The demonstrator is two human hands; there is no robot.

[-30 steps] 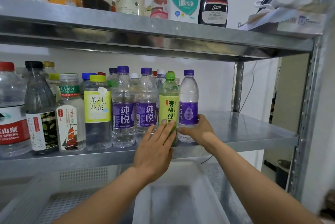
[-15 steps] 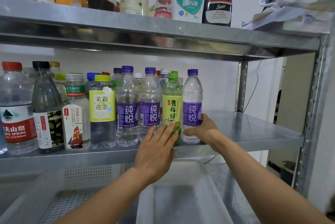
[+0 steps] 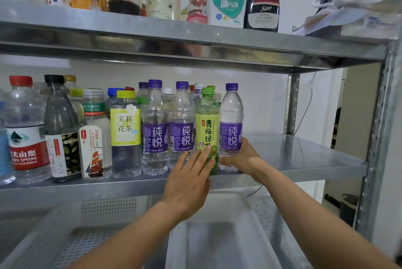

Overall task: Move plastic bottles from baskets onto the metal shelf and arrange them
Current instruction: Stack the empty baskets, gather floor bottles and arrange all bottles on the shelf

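Head view: galvanised metal shelf [image 3: 304,153] fills the frame, and its middle tier carries the task bottles. Two white perforated plastic baskets [image 3: 240,200] sit below its front edge. The upper tier [image 3: 195,36] holds cleaner bottles and jars, not task items. A front row of plastic bottles [image 3: 126,134] stands upright along the tier edge, packed side by side, with more caps showing behind; bare metal lies to the right of the row. The last two in line are the green-capped tea bottle [image 3: 206,125] with a yellow-green label and the purple-capped clear water bottle [image 3: 231,114] at the right end, touching or just beside each other, can't tell which. The right hand [image 3: 245,157] has its grip clamped round the water bottle's lower body, thumb in front under the label, other fingers hidden behind. The left hand [image 3: 189,179] has its grip apart, fingers straight and flat against the lower front of the tea bottle. Step in hand, my read: squaring up the end of the row. To do it well, slide the water bottle on its base rather than lifting it, hold it low so the light bottle doesn't tip, brace the tea bottle with the flat hand so the neighbours don't domino, get the label facing front and the base in line with the rest, then let go gently.
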